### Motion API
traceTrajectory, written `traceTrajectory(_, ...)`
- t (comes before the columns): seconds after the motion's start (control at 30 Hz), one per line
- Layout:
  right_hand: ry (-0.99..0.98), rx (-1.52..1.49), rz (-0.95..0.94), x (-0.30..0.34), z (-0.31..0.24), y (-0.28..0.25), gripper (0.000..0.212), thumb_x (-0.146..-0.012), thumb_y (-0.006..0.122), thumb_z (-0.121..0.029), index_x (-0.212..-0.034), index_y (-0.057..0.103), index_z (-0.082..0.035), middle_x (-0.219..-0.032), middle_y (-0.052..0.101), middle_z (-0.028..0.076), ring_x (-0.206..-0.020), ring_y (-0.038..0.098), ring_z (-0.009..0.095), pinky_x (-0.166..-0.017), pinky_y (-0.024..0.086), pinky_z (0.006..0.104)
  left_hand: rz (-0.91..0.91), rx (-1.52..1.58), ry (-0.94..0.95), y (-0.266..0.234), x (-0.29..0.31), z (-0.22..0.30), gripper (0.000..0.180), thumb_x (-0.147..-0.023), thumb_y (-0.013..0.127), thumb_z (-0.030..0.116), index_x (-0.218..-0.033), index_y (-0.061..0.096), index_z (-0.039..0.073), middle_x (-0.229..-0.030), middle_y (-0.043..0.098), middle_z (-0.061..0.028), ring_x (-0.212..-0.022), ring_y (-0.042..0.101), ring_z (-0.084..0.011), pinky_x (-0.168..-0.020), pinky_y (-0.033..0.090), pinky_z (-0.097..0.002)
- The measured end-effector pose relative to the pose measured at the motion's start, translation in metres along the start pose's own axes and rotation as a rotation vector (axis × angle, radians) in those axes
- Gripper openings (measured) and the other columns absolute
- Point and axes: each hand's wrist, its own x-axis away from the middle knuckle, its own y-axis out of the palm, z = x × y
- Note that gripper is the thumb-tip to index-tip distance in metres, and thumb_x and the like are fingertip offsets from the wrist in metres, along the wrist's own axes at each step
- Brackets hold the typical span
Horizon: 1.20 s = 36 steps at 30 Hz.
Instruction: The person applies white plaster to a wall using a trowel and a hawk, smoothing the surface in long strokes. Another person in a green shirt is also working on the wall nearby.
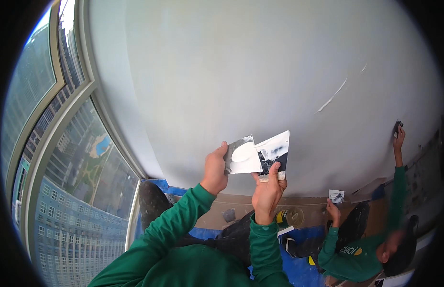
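Note:
In front of the pale wall [231,71], my left hand [215,168] grips a thin, flat square plate [232,168] by its left edge. A smooth mound of white putty [243,152] lies on it. My right hand [268,197] is closed round the lower end of a flat spreader blade [282,163], dark below and smeared with white above. The spreader's left edge meets or overlaps the plate's right edge; I cannot tell whether they press together. Up and to the right, a long white streak [333,97] and a shorter streak [363,68] mark the wall.
Tall windows [83,100] line the left side. At right, a co-worker in green holds a dark tool [398,126] against the wall and a smeared plate [337,195] lower down. A yellow-and-black tin [282,216] stands beside my right forearm. Blue sheeting [298,270] covers floor below.

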Motion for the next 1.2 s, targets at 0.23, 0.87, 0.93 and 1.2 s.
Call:
traceTrajectory(0.23, -0.079, 0.695, -0.201, 0.009, 0.017, -0.045, 0.033, -0.101, 0.051, -0.022, -0.123, 0.059, 0.001, -0.115, 0.062, 0.011, -0.096, 0.062, 0.019, -0.076, 0.058, 0.0406, 0.131, -0.266, 0.222, -0.002, 0.008, 0.004, 0.030, -0.099, 0.055, 0.027, -0.090, 0.062, -0.001, -0.080, 0.060, -0.0024, -0.069, 0.052, -0.0095, -0.064, 0.044, -0.0259)
traceTrajectory(0.87, 0.617, -0.367, 0.282, -0.002, 0.070, -0.115, 0.017, -0.092, 0.062, -0.014, -0.106, 0.064, -0.007, -0.096, 0.069, 0.003, -0.083, 0.067, 0.017, -0.059, 0.052, 0.0309, -0.087, -0.112, -0.200, -0.032, 0.052, -0.039, 0.031, -0.101, 0.050, 0.027, -0.103, 0.062, -0.001, -0.100, 0.067, -0.0087, -0.088, 0.065, -0.0172, -0.080, 0.051, -0.0312)
traceTrajectory(0.93, 0.504, -0.065, 0.393, 0.003, 0.063, -0.120, 0.017, -0.091, 0.064, -0.014, -0.105, 0.064, -0.004, -0.098, 0.068, 0.004, -0.086, 0.066, 0.018, -0.069, 0.052, 0.0332, -0.070, -0.136, -0.170, -0.024, 0.062, -0.024, 0.030, -0.100, 0.051, 0.027, -0.101, 0.062, -0.001, -0.094, 0.067, -0.0071, -0.080, 0.064, -0.0146, -0.076, 0.052, -0.0297)
traceTrajectory(1.2, -0.583, 1.085, -0.314, 0.024, -0.033, -0.098, 0.034, -0.077, 0.061, 0.005, -0.108, 0.071, -0.008, -0.111, 0.064, 0.009, -0.100, 0.062, 0.026, -0.080, 0.051, 0.0350, -0.071, -0.613, 0.291, -0.003, 0.037, 0.015, 0.033, -0.098, 0.059, 0.029, -0.087, 0.068, -0.001, -0.067, 0.052, 0.0066, -0.059, 0.037, -0.0032, -0.051, 0.029, -0.0216)
